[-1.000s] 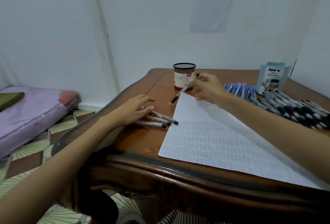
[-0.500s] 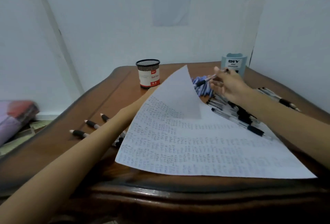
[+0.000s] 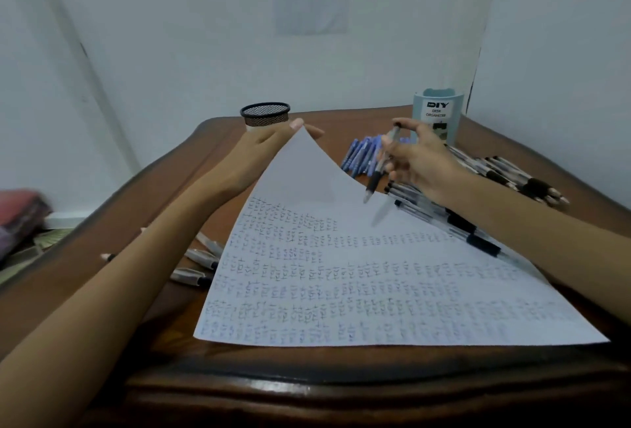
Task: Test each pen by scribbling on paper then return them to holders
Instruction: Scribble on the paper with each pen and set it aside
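- While the left hand pinches the paper's far corner between thumb and fingers and holds it raised off the table, the rest of the sheet lies flat. Judged purpose: to turn or shift the sheet, since rows of test marks fill most of the visible face.
- The right hand is clamped round one pen above the paper's far right edge, tip pointing down at the sheet and not touching it. One finger sits on the pen's top end, possibly on a click button; blur prevents confirmation.
- Three loose pens lie just left of the paper, partly under the left forearm. Set apart, they are probably already tested.
- A row of black-grip pens lies along the paper's right edge, some overlapping it, within easy reach of the working hand.
- A cluster of blue pens lies just beyond the paper's far edge.
- The mesh holder stands beyond the raised corner of the paper, and the desk organizer beyond the paper's far right. No pen stands up out of either.
- Assessment: testing is in hand, and the return to the holders is not yet begun.
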{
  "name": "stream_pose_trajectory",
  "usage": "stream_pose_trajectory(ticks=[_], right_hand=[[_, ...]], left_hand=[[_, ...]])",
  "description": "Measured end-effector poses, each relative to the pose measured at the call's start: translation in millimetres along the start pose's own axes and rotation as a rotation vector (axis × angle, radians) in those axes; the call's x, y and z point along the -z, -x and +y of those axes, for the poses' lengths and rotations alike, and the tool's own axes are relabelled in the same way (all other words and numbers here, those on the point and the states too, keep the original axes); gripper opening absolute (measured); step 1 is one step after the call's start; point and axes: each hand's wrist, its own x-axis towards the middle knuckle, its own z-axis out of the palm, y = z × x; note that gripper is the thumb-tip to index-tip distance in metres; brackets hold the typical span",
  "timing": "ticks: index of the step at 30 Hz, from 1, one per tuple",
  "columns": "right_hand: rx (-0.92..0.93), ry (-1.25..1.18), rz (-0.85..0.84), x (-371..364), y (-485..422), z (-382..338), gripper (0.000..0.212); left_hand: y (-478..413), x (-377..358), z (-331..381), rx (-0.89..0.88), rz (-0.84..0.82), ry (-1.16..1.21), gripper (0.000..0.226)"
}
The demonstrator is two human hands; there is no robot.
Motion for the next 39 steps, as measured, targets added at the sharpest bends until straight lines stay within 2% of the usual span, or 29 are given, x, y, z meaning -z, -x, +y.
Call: stream_pose_trajectory(ticks=[2,6,10,13,17,19,20,23,25,28,31,33,36,39], right_hand=[[0.004,0.020,-0.054,-6,8,0,0.033],[-0.002,0.052,-0.083,-9,15,-1,0.027],[-0.016,0.101,-0.128,-9,15,1,0.032],[-0.067,0.102,-0.176,-9,14,5,0.040],[-0.133,0.088,-0.217,-9,13,6,0.062],[-0.192,0.015,-0.211,-11,13,8,0.069],[-0.226,-0.051,-0.191,-12,13,9,0.063],[-0.317,-0.249,-0.123,-14,15,13,0.022],[-0.318,-0.266,-0.093,-16,16,16,0.023],[-0.216,-0.157,-0.162,-18,21,16,0.014],[-0.154,0.004,-0.342,-19,26,16,0.035],[-0.096,0.124,-0.381,-20,29,19,0.042],[-0.029,0.199,-0.334,-26,33,23,0.032],[0.072,0.288,-0.257,-28,30,29,0.041]], left_hand=[[0,3,7,-0.029,0.035,0.038,0.042],[3,9,12,-0.096,0.162,0.074,0.042],[6,0,10,-0.310,0.195,-0.275,0.039],[7,-11,13,-0.386,0.109,-0.421,0.045],[10,-29,-10,-0.207,-0.110,-0.794,0.045],[11,-34,-20,-0.172,-0.179,-0.869,0.044],[11,-35,-22,-0.157,-0.200,-0.856,0.044],[9,-40,-24,-0.082,-0.301,-0.772,0.046],[10,-42,-27,-0.001,-0.395,-0.682,0.047],[11,-41,-32,0.093,-0.451,-0.627,0.051],[10,-38,-34,0.151,-0.479,-0.609,0.056],[11,-39,-33,0.174,-0.522,-0.596,0.056],[12,-40,-29,0.197,-0.537,-0.581,0.055],[11,-40,-29,0.204,-0.541,-0.583,0.056]])
